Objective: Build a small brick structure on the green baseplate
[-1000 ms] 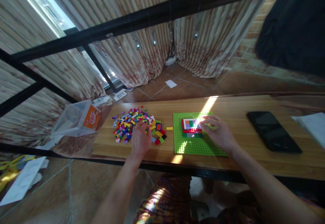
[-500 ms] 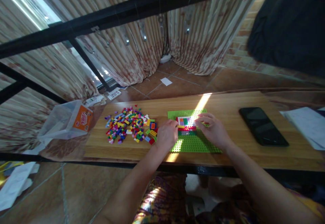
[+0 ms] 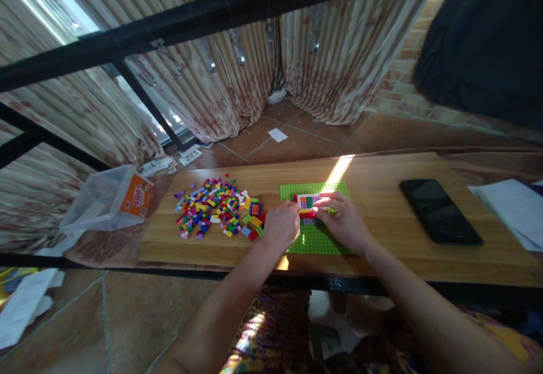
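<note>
A green studded baseplate (image 3: pixel 311 245) lies on the wooden table, with a low rectangle of toy bricks (image 3: pixel 304 201) built on it. White and red bricks edge this build, and mixed colours fill it. At its left side is my left hand (image 3: pixel 280 226), fingers curled, the tips by a yellow brick (image 3: pixel 304 211) at the front edge. My right hand (image 3: pixel 344 220) reaches over the right part of the build, thumb and fingers drawn together at the front row. Whatever is between the fingertips of either hand is too small or hidden to make out.
A heap of loose bricks (image 3: pixel 216 207) spreads left of the baseplate. A clear plastic box (image 3: pixel 102 201) with an orange label stands beyond the table's left end. A black phone (image 3: pixel 439 211) lies on the right, with white papers (image 3: pixel 507 210) past it.
My right hand has moved left and slightly down across the build, its fingertips now nearer my left hand. The left hand has barely shifted.
</note>
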A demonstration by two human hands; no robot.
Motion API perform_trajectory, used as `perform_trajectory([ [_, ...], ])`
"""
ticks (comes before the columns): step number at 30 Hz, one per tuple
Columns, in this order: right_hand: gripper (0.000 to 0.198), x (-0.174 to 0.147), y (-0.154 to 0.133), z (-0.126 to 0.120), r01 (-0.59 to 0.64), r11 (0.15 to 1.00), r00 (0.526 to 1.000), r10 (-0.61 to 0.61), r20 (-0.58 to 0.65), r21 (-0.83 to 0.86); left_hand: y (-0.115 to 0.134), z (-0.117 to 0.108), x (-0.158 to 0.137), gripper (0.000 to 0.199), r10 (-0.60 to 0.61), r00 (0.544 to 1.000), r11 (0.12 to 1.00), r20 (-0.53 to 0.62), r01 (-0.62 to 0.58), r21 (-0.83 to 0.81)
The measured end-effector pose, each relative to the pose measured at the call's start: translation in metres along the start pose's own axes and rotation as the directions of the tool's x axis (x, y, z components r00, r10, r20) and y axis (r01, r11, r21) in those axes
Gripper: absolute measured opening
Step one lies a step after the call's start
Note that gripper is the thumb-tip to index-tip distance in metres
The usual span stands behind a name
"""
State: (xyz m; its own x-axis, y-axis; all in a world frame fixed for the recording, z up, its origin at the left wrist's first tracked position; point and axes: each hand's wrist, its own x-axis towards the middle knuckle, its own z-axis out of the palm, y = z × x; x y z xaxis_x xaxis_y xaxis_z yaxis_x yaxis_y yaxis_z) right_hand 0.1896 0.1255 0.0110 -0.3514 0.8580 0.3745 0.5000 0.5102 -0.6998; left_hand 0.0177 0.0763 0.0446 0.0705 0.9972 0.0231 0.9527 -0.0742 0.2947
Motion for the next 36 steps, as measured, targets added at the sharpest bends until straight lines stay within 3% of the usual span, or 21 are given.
perform_trajectory([
  [6,0.017,0.000,-0.002,0.012,-0.067,0.995,0.995,0.061,-0.078,-0.078,-0.002,-0.003,0.002,0.024,0.003,1.000,1.000,0.026,-0.003,-0.001],
  [13,0.018,0.001,-0.002,0.014,-0.097,0.992,0.993,0.091,-0.068,-0.082,-0.002,-0.006,0.003,0.022,-0.008,1.000,0.999,0.027,0.009,-0.042],
  [22,0.017,0.001,-0.002,0.017,-0.133,0.986,0.989,0.125,-0.082,-0.097,-0.008,-0.001,-0.001,0.024,-0.158,0.987,0.936,-0.012,0.146,-0.321],
  [36,0.016,0.003,-0.004,0.016,-0.155,0.979,0.987,0.150,-0.050,-0.129,-0.004,0.002,0.010,0.014,-0.274,0.962,0.900,-0.007,0.253,-0.356],
])
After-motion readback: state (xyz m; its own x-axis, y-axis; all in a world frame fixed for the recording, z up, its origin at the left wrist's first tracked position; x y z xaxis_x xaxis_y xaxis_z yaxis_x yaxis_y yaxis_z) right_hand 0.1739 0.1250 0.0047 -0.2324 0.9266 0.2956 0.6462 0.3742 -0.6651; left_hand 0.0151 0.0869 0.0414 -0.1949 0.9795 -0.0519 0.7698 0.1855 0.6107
